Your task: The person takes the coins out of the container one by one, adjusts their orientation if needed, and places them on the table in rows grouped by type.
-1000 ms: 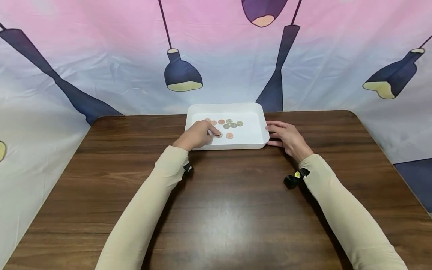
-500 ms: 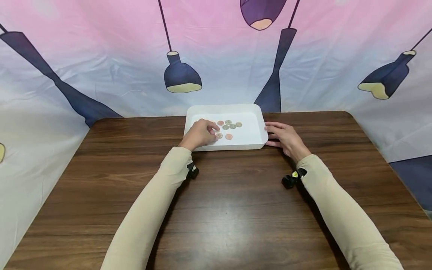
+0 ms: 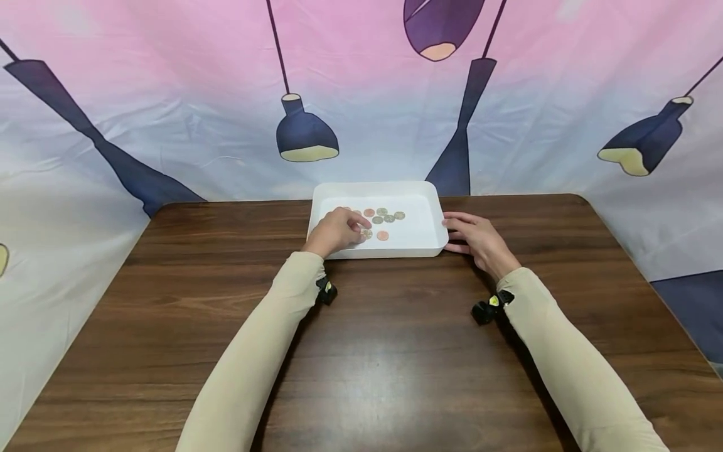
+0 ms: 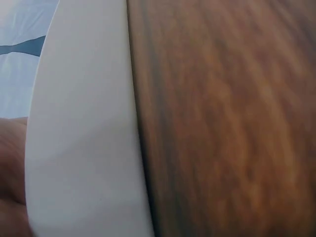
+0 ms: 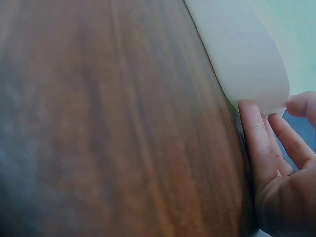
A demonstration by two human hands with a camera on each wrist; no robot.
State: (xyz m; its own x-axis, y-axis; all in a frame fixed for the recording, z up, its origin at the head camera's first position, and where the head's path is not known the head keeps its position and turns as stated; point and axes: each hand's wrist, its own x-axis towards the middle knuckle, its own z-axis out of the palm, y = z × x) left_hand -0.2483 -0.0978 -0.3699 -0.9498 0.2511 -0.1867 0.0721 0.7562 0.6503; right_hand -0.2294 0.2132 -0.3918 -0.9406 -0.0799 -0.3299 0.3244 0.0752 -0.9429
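Note:
A shallow white tray (image 3: 412, 235) holds several coins. My left hand (image 3: 334, 231) is inside its left part, thumb and index finger apart around a small group of coins (image 3: 367, 234). The hand covers other coins partly, and its remaining fingers are hidden. To the right of the hand lie a copper coin (image 3: 383, 236), another copper coin (image 3: 369, 212) and several silvery coins (image 3: 390, 218). My right hand (image 3: 480, 242) touches the tray's right end with extended fingers. In the right wrist view, its fingers (image 5: 256, 136) rest against the tray's outer wall (image 5: 252, 64).
The tray stands at the far edge of a dark wooden table (image 3: 361, 351). Behind it hangs a cloth (image 3: 373, 138) printed with lamps. A small black camera (image 3: 326, 291) is strapped at the left wrist, and another black camera (image 3: 486, 311) at the right.
My left hand has shifted slightly right inside the tray, its thumb and index finger changing position over the coins. My right hand stays at the tray's right end.

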